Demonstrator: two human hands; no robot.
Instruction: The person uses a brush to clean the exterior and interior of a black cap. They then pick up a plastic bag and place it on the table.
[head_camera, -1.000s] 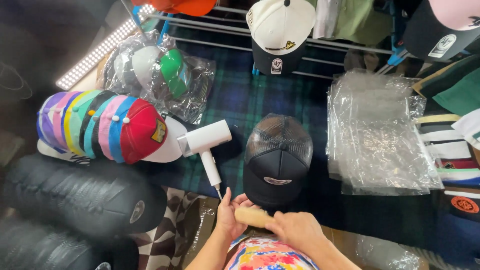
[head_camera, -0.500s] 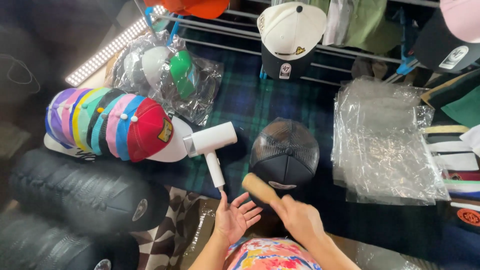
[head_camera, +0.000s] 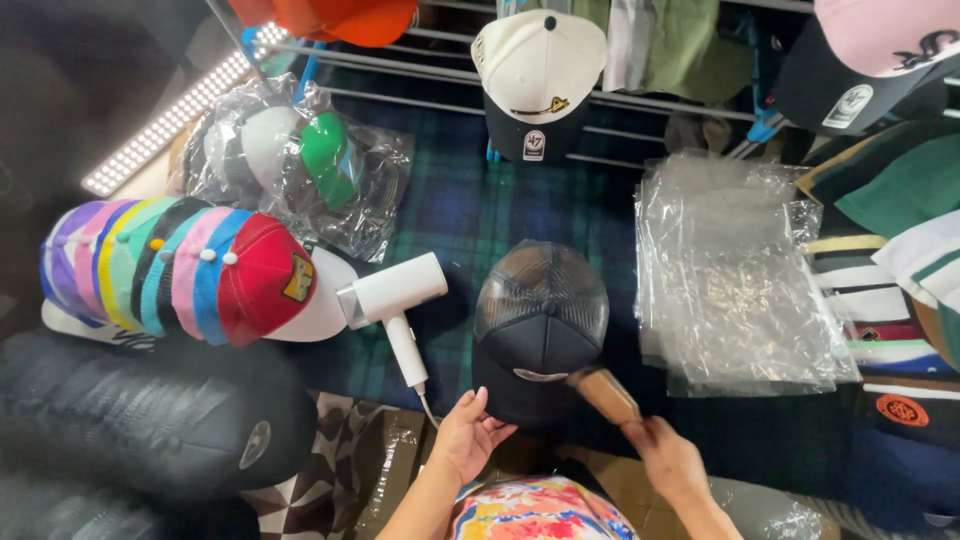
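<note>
Since the earlier frame the wooden brush has swung onto the black mesh-back cap at centre; right hand grips its handle at 5 o'clock, left hand loosely steadies the brim at 7 o'clock. Cap looks light and soft; hold by the stiff brim

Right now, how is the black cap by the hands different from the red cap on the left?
The black cap lies alone, with a mesh back; the red cap ends a nested row of colourful caps. The left hand touches the black cap's brim; nothing touches the red cap. Both have brims.
</note>
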